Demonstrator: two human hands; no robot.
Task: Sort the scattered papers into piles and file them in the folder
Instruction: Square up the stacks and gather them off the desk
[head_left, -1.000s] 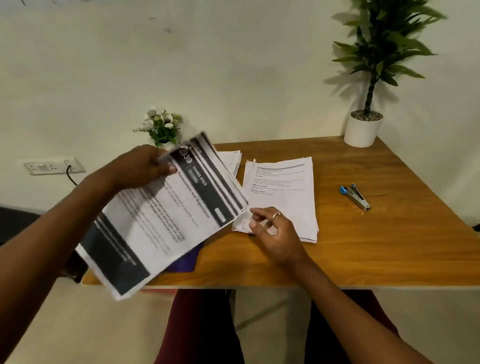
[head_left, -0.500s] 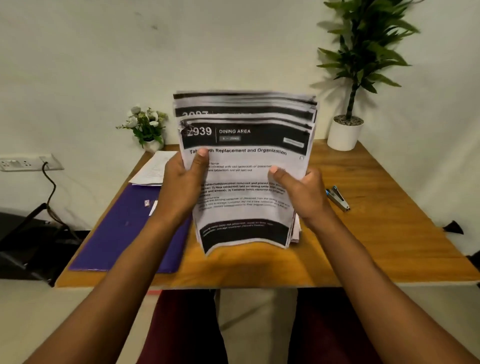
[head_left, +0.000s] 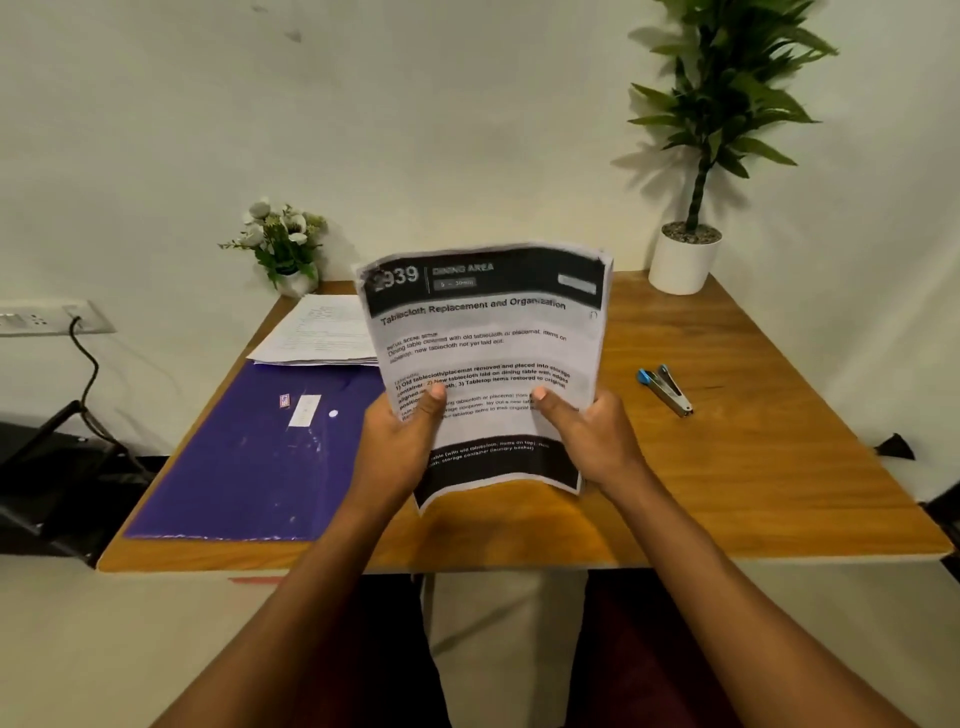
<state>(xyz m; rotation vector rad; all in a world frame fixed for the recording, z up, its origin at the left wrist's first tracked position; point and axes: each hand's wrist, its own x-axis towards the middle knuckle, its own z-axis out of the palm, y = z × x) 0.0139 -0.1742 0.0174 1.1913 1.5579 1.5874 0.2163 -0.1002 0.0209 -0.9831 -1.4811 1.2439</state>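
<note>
Wooden tabletop (head_left: 753, 467) against a pale wall; a purple folder (head_left: 249, 467) lies flat on it; just right of the folder, both hands hold printed papers (head_left: 483, 332) upright above the wood; the left hand (head_left: 400, 447) grips their lower left edge, the right hand (head_left: 592, 441) the lower right, thumbs pressed on the front page, fingers hidden behind it; a second pile (head_left: 317, 332) lies at the folder's far edge; a stapler (head_left: 667, 389) lies well right of the folder; flowers (head_left: 285, 244) stand beyond the folder's far edge, a potted plant (head_left: 685, 260) far to its right.
</note>
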